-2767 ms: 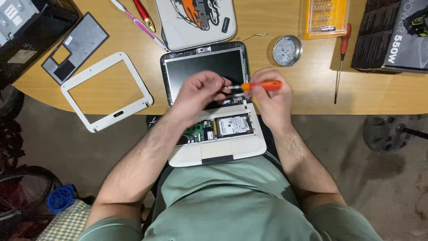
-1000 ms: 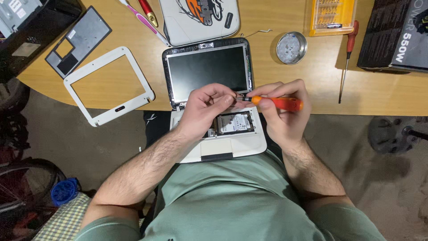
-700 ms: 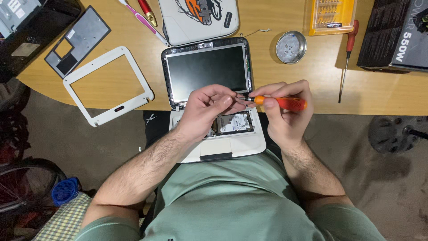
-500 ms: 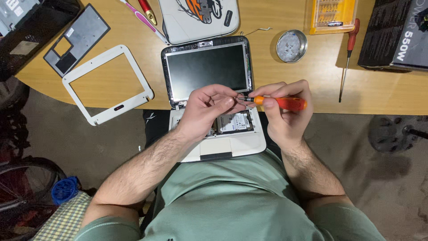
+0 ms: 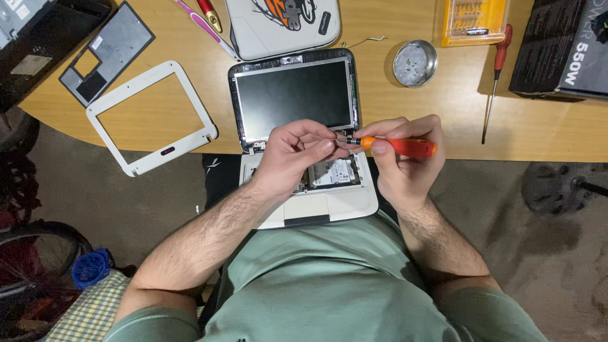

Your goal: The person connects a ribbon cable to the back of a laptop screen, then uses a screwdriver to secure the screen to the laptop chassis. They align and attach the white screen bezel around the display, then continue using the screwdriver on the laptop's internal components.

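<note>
A small white laptop (image 5: 329, 202) rests half on the wooden table and half on my lap, opened up, its dark screen (image 5: 292, 100) without a bezel and a silver drive (image 5: 334, 173) bare in the base. My right hand (image 5: 399, 161) grips an orange-handled screwdriver (image 5: 405, 147) held level, tip pointing left. My left hand (image 5: 292, 158) pinches the screwdriver's metal tip (image 5: 345, 139) with thumb and fingers, just above the laptop's hinge.
A white screen bezel (image 5: 152, 120) and a grey panel (image 5: 104, 54) lie to the left. A round metal dish (image 5: 415, 63), a red-handled screwdriver (image 5: 494, 79), an orange bit case (image 5: 474, 20) and a black box (image 5: 563, 50) lie to the right. Another white laptop (image 5: 282, 25) sits behind.
Both hands rose from the laptop base and shifted right; the screwdriver now lies level between them. Over the last second nothing visibly moved.
</note>
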